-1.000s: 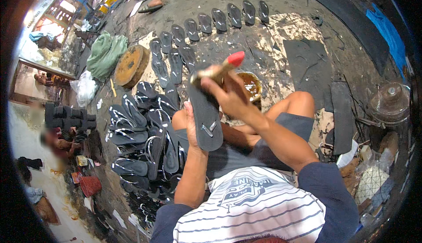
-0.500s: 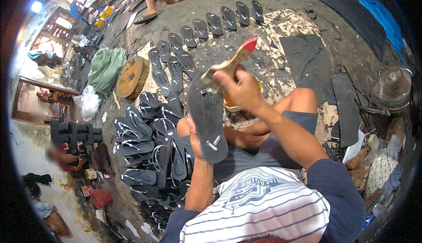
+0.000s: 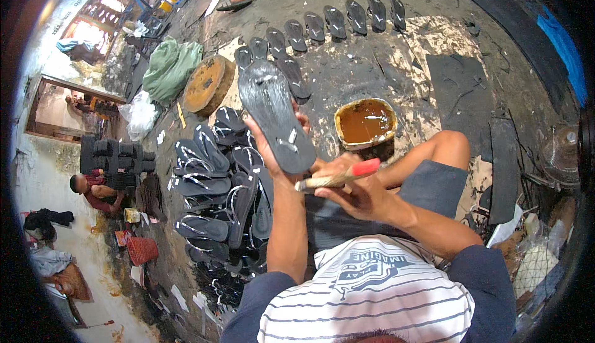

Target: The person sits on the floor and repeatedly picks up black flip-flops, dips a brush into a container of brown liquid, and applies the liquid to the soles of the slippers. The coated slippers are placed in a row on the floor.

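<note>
Holding the sole (image 3: 273, 104) in the left hand (image 3: 265, 151), gripped snugly by its edges and tilted at the centre of the frame, with fingertips showing past its right edge. Holding the brush (image 3: 336, 178) in the right hand (image 3: 369, 197), with a grip folded round the handle and no gap to be seen, just below the bottom end of the sole; cannot tell whether touching it there. Has swung the brush down from the sole's top end, over there half a second ago, and now points the bristles to the left of the frame and the red end to the right. Has so bared the whole upper part of the sole, shining wet from the top to about the middle and looking duller toward the bottom. Judging by that gloss, seems to have coated the upper part well and the bottom end less, if at all. Has also brought the pot (image 3: 339, 131) of brown liquid (image 3: 362, 126) clear of the right arm, right of centre, within easy reach by the look of it. Beyond, shows a row of soles (image 3: 335, 22) at upper centre and a pile of sandals (image 3: 201, 192) left of centre.
</note>
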`<state>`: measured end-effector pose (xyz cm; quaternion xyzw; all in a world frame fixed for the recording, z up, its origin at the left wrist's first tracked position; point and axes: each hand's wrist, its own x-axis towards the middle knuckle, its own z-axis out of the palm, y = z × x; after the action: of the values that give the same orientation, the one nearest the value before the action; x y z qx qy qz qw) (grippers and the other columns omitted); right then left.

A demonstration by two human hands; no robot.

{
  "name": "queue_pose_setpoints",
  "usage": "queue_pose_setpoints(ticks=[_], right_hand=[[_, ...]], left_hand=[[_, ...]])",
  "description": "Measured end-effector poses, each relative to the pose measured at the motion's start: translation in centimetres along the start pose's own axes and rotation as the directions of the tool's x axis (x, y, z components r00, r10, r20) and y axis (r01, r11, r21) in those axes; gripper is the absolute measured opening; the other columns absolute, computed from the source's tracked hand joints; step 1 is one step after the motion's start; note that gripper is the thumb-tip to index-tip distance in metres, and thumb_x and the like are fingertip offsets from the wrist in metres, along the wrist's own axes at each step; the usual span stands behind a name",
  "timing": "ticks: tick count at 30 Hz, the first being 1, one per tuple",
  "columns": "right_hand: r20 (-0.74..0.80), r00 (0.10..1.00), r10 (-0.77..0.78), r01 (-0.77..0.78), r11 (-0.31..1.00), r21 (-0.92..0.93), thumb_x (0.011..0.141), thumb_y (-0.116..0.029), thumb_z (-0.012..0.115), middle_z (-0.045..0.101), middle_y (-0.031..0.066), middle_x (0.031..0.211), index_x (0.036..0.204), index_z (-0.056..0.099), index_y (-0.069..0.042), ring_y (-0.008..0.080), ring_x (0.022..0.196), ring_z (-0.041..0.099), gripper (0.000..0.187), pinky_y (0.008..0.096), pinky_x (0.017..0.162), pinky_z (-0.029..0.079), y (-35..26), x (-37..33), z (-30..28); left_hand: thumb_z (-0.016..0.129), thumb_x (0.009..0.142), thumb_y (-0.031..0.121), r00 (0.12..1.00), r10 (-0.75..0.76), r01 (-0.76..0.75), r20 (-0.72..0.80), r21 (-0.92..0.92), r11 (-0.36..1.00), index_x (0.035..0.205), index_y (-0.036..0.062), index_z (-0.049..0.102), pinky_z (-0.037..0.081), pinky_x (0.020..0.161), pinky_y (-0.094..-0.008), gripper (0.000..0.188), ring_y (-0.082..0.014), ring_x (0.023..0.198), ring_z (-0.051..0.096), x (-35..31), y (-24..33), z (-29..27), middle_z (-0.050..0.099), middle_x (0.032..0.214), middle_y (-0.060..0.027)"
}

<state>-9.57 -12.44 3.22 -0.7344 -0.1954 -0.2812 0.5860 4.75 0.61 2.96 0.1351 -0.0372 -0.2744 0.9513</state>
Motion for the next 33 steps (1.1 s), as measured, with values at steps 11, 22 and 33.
queue_pose_setpoints(ticks=[11,22,33], right_hand=[[0.083,0.996,-0.044,0.06,0.977,-0.203,0.084,-0.024,0.075,0.062,0.0162,0.105,0.106,0.067,-0.006,0.0372,0.093,0.06,0.029,0.0462,0.078,0.048,8.3,6.6,-1.5],[-0.642,0.565,0.518,-0.681,0.732,-0.009,0.098,-0.021,0.067,0.066,0.0068,0.11,0.117,0.063,0.001,0.0129,0.098,0.06,0.029,0.0282,0.087,0.049,5.0,-2.2,-13.2],[-0.654,0.526,0.544,-0.709,0.705,0.016,0.1,-0.026,0.064,0.057,0.0039,0.116,0.125,0.053,0.002,0.0117,0.105,0.053,0.039,0.0284,0.095,0.043,5.0,-2.0,-14.8]], left_hand=[[0.05,0.099,0.059,0.99,-0.125,0.135,0.069,-0.171,0.976,0.13,0.0071,0.059,0.053,0.097,-0.0419,0.062,-0.0262,0.108,0.066,1.2,-3.3,-1.4,0.067,0.122,-0.011],[0.051,0.1,0.029,0.798,0.313,0.156,-0.515,0.678,0.718,0.113,0.0048,0.062,0.059,0.075,-0.0423,0.029,-0.0206,0.084,0.066,24.3,6.7,-18.0,0.066,0.096,-0.009],[0.057,0.102,0.028,0.76,0.22,0.588,-0.612,0.791,0.17,0.09,-0.0091,0.064,0.052,0.041,-0.0396,0.04,-0.024,0.05,0.062,33.9,-0.8,-28.0,0.064,0.07,-0.0153]])
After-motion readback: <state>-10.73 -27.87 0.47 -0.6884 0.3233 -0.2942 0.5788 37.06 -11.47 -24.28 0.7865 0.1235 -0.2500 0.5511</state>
